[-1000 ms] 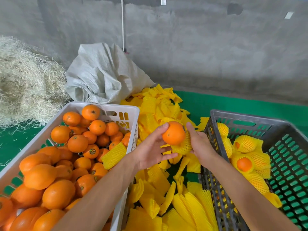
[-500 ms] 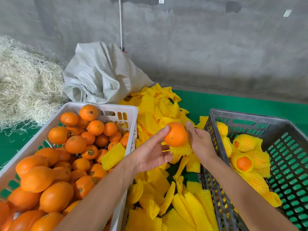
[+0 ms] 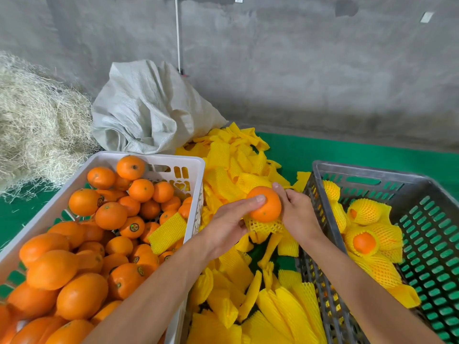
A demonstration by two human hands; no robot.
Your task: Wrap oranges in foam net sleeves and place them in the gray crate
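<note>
Right now both hands clasp one round glossy orange: the left hand pins its top by thumb while the right hand holds the yellow foam net sleeve, bunched just beneath the fruit. To my eye, the mesh wants rolling up evenly all round before the fruit goes to the gray slotted plastic crate just right of the grip.

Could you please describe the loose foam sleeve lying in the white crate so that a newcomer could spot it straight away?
Start at the white crate full of bare oranges on the left. Look along its right-hand wall, close to the person's left hand. There a flat yellow foam sleeve lies on top of the fruit, the only yellow thing in that crate.
</note>
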